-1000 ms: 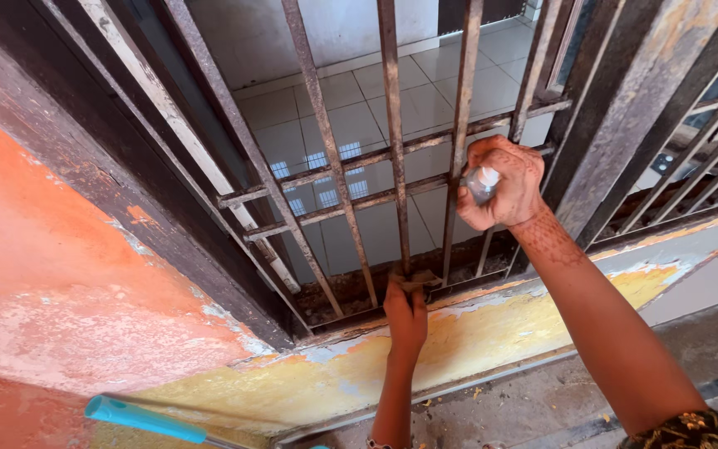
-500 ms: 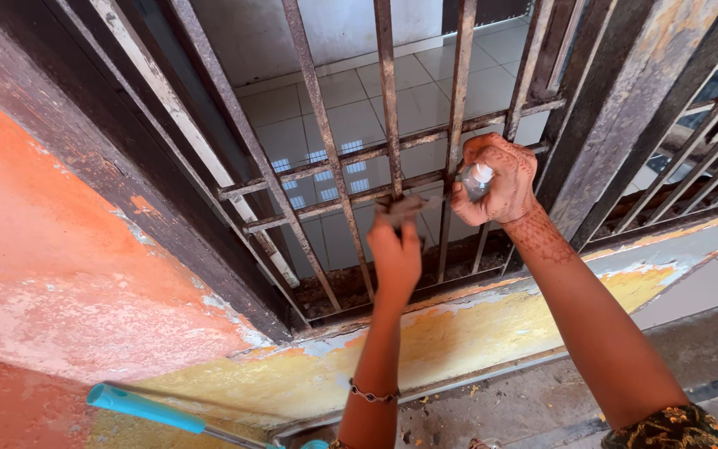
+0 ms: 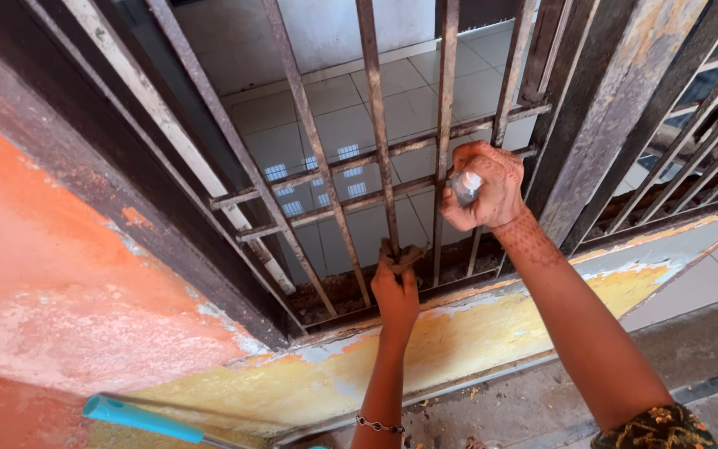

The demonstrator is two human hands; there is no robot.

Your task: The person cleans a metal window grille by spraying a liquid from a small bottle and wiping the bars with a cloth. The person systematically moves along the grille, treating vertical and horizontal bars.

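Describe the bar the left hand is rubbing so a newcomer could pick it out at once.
Start at the rusty metal window grille above the peeling yellow sill. Among its vertical bars, find the one just left of the right hand. It alone has the left hand pressing a brown rag around its foot.

There is only one view, from a camera worn on the person's head. It looks down and forward, along both outstretched arms, at a rusty window grille [image 3: 376,158] close in front. The view is near: the left hand [image 3: 395,293] and the right hand [image 3: 482,187] are at arm's length, and the bars fill the upper half of the frame. Through the bars it sees a tiled floor [image 3: 351,108] lower down (the picture is tilted a little). No second view shares the scene.
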